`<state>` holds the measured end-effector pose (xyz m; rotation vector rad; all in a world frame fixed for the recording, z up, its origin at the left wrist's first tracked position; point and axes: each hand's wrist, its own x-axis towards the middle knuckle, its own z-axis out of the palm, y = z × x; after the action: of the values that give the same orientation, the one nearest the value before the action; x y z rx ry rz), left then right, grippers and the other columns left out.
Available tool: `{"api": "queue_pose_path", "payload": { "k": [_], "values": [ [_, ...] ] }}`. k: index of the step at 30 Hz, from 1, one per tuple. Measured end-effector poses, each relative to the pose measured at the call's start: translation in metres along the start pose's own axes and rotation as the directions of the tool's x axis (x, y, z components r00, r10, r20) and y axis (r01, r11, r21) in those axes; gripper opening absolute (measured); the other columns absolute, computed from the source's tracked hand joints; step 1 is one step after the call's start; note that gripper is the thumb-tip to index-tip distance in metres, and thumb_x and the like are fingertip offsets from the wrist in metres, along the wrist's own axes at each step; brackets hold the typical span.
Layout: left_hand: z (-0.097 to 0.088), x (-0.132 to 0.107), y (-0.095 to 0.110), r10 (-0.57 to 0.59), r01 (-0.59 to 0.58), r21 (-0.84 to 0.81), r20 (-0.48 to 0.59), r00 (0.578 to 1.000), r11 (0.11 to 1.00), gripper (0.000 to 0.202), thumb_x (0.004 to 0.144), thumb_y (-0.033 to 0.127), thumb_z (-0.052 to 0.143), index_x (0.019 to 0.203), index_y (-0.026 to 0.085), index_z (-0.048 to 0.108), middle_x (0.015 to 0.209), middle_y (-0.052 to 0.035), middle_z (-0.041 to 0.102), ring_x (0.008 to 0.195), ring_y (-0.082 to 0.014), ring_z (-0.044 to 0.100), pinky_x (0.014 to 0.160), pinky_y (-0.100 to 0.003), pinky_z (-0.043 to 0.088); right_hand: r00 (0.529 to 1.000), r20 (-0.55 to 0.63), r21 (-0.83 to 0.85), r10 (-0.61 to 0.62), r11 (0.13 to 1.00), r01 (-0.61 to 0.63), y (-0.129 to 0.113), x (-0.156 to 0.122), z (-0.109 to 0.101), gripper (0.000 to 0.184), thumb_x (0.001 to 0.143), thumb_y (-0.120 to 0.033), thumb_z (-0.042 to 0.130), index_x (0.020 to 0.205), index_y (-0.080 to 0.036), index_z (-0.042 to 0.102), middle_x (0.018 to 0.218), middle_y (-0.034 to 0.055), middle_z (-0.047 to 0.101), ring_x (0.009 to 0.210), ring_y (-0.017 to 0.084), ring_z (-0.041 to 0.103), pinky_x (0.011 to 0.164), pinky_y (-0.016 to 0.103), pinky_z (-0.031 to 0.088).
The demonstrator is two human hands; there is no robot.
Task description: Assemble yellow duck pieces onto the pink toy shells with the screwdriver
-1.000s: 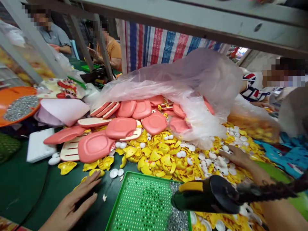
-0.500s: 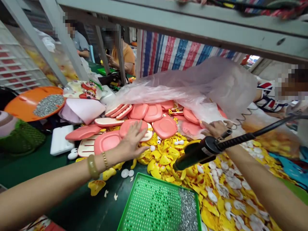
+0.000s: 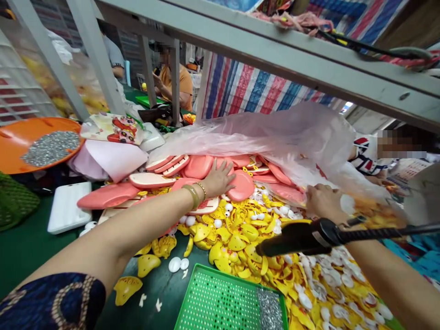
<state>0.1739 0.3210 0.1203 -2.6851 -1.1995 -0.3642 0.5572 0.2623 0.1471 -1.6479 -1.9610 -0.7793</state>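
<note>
My left hand (image 3: 220, 178) reaches far forward and lies flat, fingers spread, on the pile of pink plastic shells (image 3: 202, 167). My right hand (image 3: 321, 201) sits at the lower edge of the clear plastic bag (image 3: 275, 133), knuckles toward me; its fingertips are hidden. A black power screwdriver (image 3: 299, 236) hangs on a cord in front of my right forearm. Small yellow parts (image 3: 237, 238) and white parts (image 3: 311, 293) lie heaped below both hands.
A green perforated tray (image 3: 220, 302) with silver screws (image 3: 270, 309) lies at the near edge. An orange dish (image 3: 20, 137) with screws, a white box (image 3: 65, 208) and a green basket (image 3: 13, 201) stand at left. Other people sit behind and at the right. A grey shelf beam (image 3: 292, 55) runs overhead.
My left hand has moved from the green mat near me forward onto the pink shells. My right hand has gone from the white parts up to the bag's edge. The view has shifted.
</note>
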Motion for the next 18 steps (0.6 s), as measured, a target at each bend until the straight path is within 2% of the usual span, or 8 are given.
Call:
{"api": "queue_pose_path", "payload": {
  "k": [1,3,5,7,10,13,15,18],
  "values": [
    [0.001,0.002,-0.004,-0.026,0.026,0.010,-0.003,1.000,1.000,0.052,0.091,0.045,0.044,0.129,0.010,0.054,0.150,-0.0241,0.027,0.140,-0.0420,0.017,0.107,-0.068,0.002,1.000,-0.012,-0.022,0.001,1.000,-0.002,-0.012,-0.005,-0.001,0.015,0.072,-0.026,0.056,0.079,-0.018,0.067,0.080,0.0134,0.059,0.085,0.029,0.053,0.073,0.047,0.029],
    [0.004,0.006,-0.010,-0.106,0.106,0.008,0.009,0.994,0.994,0.052,0.094,0.044,0.039,0.127,0.008,0.055,0.149,-0.0241,0.030,0.139,-0.0403,0.021,0.108,-0.066,0.006,0.998,-0.058,-0.015,-0.007,1.000,0.006,-0.043,-0.013,-0.003,0.032,0.071,-0.023,0.055,0.100,-0.016,0.065,0.101,0.0172,0.060,0.095,0.033,0.053,0.079,0.050,0.031],
    [0.007,0.009,-0.014,-0.176,0.177,-0.024,0.037,0.984,0.984,0.052,0.095,0.044,0.035,0.126,0.009,0.056,0.150,-0.0216,0.030,0.139,-0.0384,0.022,0.110,-0.063,0.011,0.995,-0.055,0.103,-0.083,0.991,0.088,-0.081,-0.018,-0.003,0.032,0.075,-0.023,0.053,0.105,-0.019,0.064,0.105,0.0149,0.060,0.099,0.030,0.054,0.085,0.048,0.033],
    [0.009,0.013,-0.017,-0.215,0.218,-0.051,0.058,0.975,0.975,0.049,0.095,0.042,0.034,0.126,0.011,0.056,0.151,-0.0186,0.029,0.139,-0.0364,0.022,0.111,-0.059,0.013,0.963,0.078,0.283,-0.258,0.932,0.227,-0.122,-0.021,-0.001,0.025,0.082,-0.030,0.049,0.099,-0.022,0.066,0.099,0.0106,0.064,0.095,0.025,0.057,0.088,0.043,0.036],
    [0.009,0.019,-0.018,-0.255,0.260,-0.069,0.074,0.964,0.963,0.045,0.094,0.038,0.036,0.122,0.012,0.060,0.152,-0.0167,0.028,0.139,-0.0351,0.022,0.111,-0.056,0.015,0.848,0.333,0.394,-0.413,0.878,0.272,-0.166,-0.023,0.002,0.041,0.086,-0.048,0.047,0.113,-0.022,0.063,0.113,0.0112,0.065,0.103,0.027,0.057,0.092,0.046,0.032],
    [0.006,0.025,-0.018,-0.296,0.303,-0.078,0.090,0.951,0.950,0.042,0.093,0.036,0.040,0.120,0.014,0.062,0.152,-0.0155,0.027,0.139,-0.0353,0.023,0.110,-0.056,0.020,0.745,0.535,0.363,-0.397,0.905,0.221,-0.170,-0.027,-0.007,0.041,0.085,-0.052,0.049,0.111,-0.024,0.064,0.106,0.0084,0.069,0.098,0.027,0.059,0.091,0.048,0.031],
    [0.004,0.028,-0.020,-0.320,0.328,-0.078,0.098,0.942,0.941,0.042,0.092,0.036,0.041,0.121,0.014,0.062,0.153,-0.0151,0.025,0.139,-0.0358,0.021,0.110,-0.056,0.019,0.703,0.610,0.312,-0.365,0.926,0.210,-0.154,-0.034,-0.019,0.030,0.083,-0.048,0.053,0.092,-0.024,0.069,0.092,0.0055,0.070,0.093,0.027,0.059,0.088,0.047,0.031],
    [0.001,0.033,-0.025,-0.344,0.352,-0.074,0.105,0.933,0.933,0.042,0.092,0.035,0.041,0.123,0.015,0.061,0.154,-0.0153,0.024,0.140,-0.0355,0.019,0.111,-0.056,0.015,0.674,0.663,0.255,-0.326,0.945,0.207,-0.116,-0.052,-0.039,0.022,0.080,-0.042,0.055,0.086,-0.028,0.071,0.099,0.0052,0.068,0.100,0.028,0.057,0.086,0.048,0.029]
  ]
}}
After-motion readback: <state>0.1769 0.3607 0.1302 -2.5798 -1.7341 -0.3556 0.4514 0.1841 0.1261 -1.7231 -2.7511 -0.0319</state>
